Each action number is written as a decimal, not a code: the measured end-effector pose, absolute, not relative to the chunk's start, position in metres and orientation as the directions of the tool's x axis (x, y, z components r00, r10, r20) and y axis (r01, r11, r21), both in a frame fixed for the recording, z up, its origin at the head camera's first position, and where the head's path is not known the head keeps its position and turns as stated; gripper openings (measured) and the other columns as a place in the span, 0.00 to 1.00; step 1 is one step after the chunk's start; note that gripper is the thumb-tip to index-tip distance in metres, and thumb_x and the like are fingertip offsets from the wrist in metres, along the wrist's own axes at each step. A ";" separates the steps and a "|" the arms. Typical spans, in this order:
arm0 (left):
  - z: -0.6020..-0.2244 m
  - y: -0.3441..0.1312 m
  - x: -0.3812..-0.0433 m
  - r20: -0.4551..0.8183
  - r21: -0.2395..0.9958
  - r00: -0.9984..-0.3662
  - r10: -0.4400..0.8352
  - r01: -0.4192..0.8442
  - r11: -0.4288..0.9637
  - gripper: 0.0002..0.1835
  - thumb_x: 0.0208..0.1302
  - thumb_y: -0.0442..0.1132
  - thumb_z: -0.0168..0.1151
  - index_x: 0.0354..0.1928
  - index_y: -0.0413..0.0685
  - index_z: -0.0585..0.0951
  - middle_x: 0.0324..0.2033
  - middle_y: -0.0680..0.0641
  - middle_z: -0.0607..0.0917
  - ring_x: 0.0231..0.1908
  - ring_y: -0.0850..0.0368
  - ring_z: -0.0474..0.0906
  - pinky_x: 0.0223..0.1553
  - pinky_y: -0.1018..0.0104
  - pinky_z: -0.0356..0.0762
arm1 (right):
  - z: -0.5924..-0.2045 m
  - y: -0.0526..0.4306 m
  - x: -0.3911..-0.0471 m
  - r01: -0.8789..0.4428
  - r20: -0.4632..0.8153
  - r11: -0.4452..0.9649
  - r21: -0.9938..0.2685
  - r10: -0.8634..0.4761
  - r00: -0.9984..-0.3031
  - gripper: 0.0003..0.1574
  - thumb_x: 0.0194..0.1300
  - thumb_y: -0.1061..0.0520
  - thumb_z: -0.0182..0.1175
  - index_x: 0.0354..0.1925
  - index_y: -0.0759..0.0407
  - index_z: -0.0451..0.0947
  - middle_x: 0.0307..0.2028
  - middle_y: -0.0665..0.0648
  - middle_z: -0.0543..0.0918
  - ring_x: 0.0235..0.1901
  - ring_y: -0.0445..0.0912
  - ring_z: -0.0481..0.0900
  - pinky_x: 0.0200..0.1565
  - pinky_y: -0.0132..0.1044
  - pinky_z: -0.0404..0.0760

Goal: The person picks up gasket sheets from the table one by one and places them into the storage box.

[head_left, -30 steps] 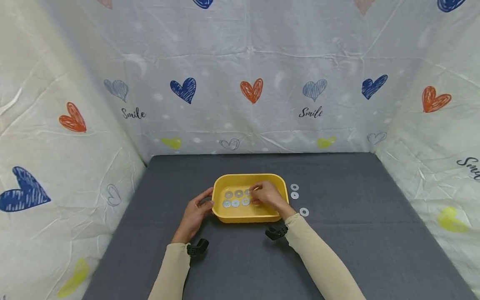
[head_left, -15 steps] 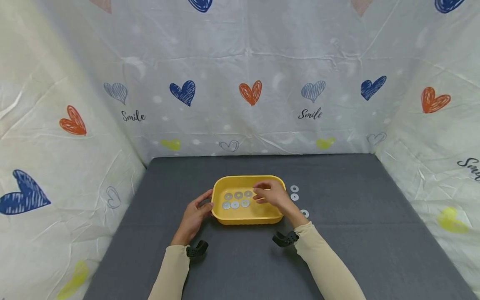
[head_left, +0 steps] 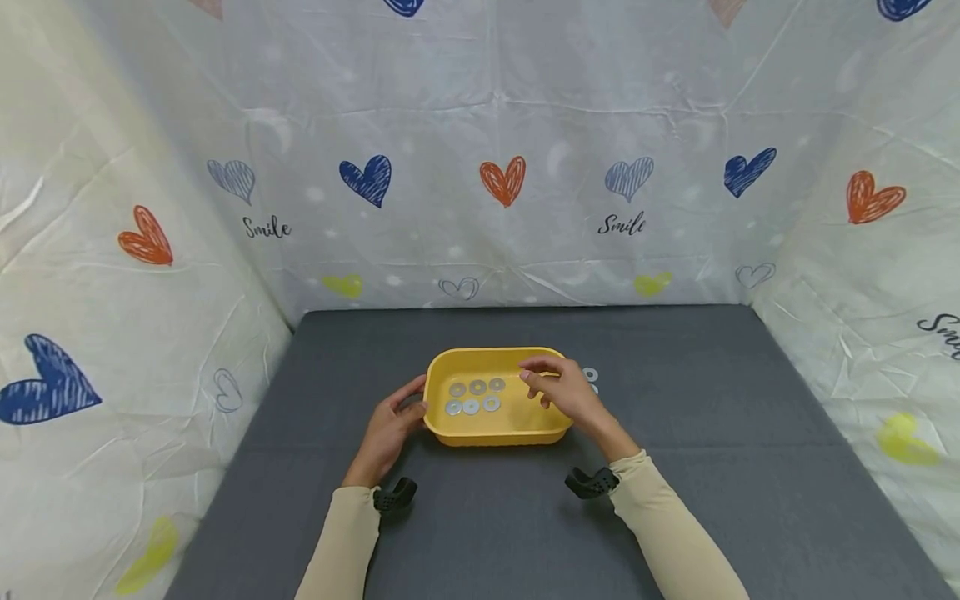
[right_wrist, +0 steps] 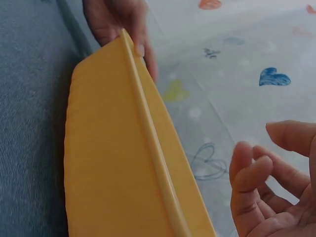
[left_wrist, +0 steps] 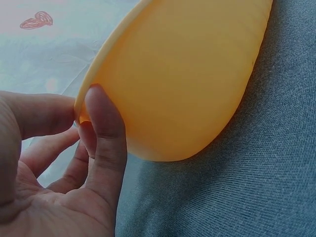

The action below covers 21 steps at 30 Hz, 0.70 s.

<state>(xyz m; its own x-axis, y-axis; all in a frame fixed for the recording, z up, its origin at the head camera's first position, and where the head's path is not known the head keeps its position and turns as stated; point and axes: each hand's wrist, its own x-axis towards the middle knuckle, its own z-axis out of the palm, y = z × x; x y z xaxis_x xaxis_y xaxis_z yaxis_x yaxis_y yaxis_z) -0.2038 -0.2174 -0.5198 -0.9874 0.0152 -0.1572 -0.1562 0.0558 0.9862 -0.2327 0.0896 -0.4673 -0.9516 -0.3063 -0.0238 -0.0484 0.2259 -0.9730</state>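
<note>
A shallow yellow plastic tray [head_left: 487, 431] lies on the dark grey cloth. My left hand [head_left: 386, 432] grips its left end, thumb on the outer wall and fingertips at the rim, as the left wrist view [left_wrist: 96, 148] shows up close. Inside the tray, flat metal washers [head_left: 466, 407] lie in two rows of three toward the left. Over the tray's right end hovers my right hand [head_left: 566, 390], thumb and fingers loosely bent and apart, with nothing between them. In the right wrist view that same hand [right_wrist: 276, 192] is beside the tray's long wall.
Just past the tray's right end lie two more washers [head_left: 596, 375], partly covered by the right hand. The grey cloth [head_left: 720, 467] spreads over the table, enclosed by a pale curtain [head_left: 555, 242] printed with hearts at the back and sides.
My right hand has drawn back from the washers to the tray's right end, rising a little with its fingers spreading. The left hand and tray stay in place.
</note>
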 end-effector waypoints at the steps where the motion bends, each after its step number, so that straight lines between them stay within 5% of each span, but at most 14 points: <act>1: -0.520 -0.218 -0.204 -0.155 0.987 -0.988 0.016 -0.153 0.057 0.29 0.69 0.34 0.57 0.72 0.55 0.67 0.63 0.46 0.72 0.48 0.52 0.79 0.41 0.71 0.80 | -0.467 0.091 -0.232 -0.056 -0.017 0.228 -0.972 -0.305 -0.952 0.19 0.68 0.48 0.61 0.53 0.53 0.80 0.46 0.61 0.82 0.37 0.57 0.81 0.33 0.45 0.80; 8: -0.520 -0.217 -0.203 -0.138 0.989 -0.990 0.028 -0.137 0.052 0.29 0.70 0.34 0.56 0.72 0.55 0.67 0.64 0.45 0.72 0.51 0.48 0.79 0.42 0.69 0.81 | -0.469 0.108 -0.227 -0.103 0.041 0.225 -0.969 -0.265 -0.963 0.20 0.68 0.49 0.62 0.54 0.56 0.80 0.40 0.60 0.79 0.29 0.53 0.75 0.26 0.34 0.70; 21: -0.522 -0.220 -0.205 -0.145 0.988 -0.989 0.028 -0.143 0.053 0.29 0.70 0.35 0.57 0.72 0.55 0.67 0.64 0.45 0.72 0.48 0.51 0.79 0.41 0.70 0.80 | -0.471 0.144 -0.216 -0.233 0.172 0.391 -0.890 -0.186 -0.968 0.22 0.68 0.49 0.62 0.54 0.61 0.80 0.43 0.60 0.84 0.35 0.48 0.80 0.33 0.31 0.75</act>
